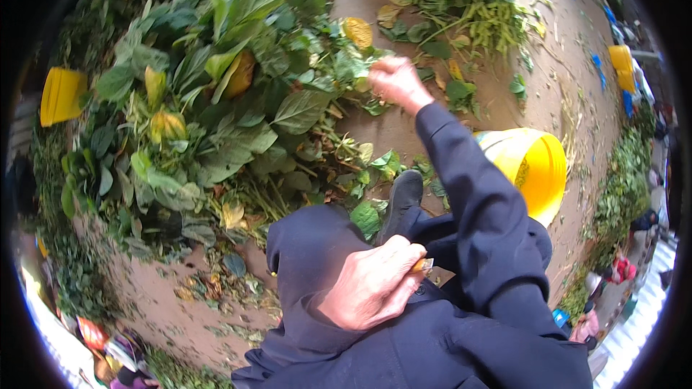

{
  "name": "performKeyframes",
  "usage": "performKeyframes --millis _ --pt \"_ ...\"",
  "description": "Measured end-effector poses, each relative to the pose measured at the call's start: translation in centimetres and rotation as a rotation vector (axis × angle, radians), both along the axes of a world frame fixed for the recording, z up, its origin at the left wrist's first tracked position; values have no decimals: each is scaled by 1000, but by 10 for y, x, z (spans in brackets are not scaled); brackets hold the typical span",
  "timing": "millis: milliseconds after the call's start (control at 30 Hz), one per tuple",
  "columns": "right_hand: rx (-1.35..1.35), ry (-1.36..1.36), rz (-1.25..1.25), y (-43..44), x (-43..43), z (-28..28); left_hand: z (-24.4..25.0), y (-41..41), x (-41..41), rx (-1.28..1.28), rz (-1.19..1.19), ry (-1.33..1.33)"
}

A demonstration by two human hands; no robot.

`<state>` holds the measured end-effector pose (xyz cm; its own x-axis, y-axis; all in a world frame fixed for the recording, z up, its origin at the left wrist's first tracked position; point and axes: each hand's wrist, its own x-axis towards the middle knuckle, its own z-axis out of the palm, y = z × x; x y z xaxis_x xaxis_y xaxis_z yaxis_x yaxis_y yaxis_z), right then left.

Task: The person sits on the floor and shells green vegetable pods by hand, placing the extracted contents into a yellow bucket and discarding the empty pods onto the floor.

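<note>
My left hand [373, 283] is closed in front of my body around a small orange object [423, 265] with a pale end; the rest of it is hidden in the fist. My right hand [399, 84] reaches out to the right edge of a large heap of cut leafy plants [243, 119]. Its fingers are curled against the leaves and slightly blurred, so any grip is unclear. To the right of my right arm, a yellow bucket [545, 173] is tipped toward the right, with small yellow-green pieces [522, 172] inside.
Another pile of plants [459, 0] with green pods [494, 24] lies at the top. A second yellow bucket [62, 96] stands at far left. My shoe [405, 194] rests beside the heap on bare ground [184, 324]. Other people [586, 327] are at lower right.
</note>
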<state>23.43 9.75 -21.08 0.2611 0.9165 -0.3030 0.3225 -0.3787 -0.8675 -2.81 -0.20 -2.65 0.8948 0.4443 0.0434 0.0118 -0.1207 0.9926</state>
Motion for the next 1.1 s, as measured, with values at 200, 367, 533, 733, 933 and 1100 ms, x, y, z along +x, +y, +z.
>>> performKeyframes --millis 200,367,533,733,933,1100 --pt "-25 -386 -62 -19 -125 -87 3 -3 0 -42 51 -34" --pt "19 -248 -113 -24 -133 -79 3 -5 -4 -87 97 -153" --pt "-68 -376 -77 -35 -109 -61 27 2 -18 -325 305 -201" --pt "-70 -131 -61 -67 -90 -37 5 54 -113 -218 1031 47" --pt "-127 68 -63 -107 -110 -23 -53 160 -212 320 1071 245" --pt "18 107 -7 -130 -121 -32 -43 257 -188 257 1076 242"
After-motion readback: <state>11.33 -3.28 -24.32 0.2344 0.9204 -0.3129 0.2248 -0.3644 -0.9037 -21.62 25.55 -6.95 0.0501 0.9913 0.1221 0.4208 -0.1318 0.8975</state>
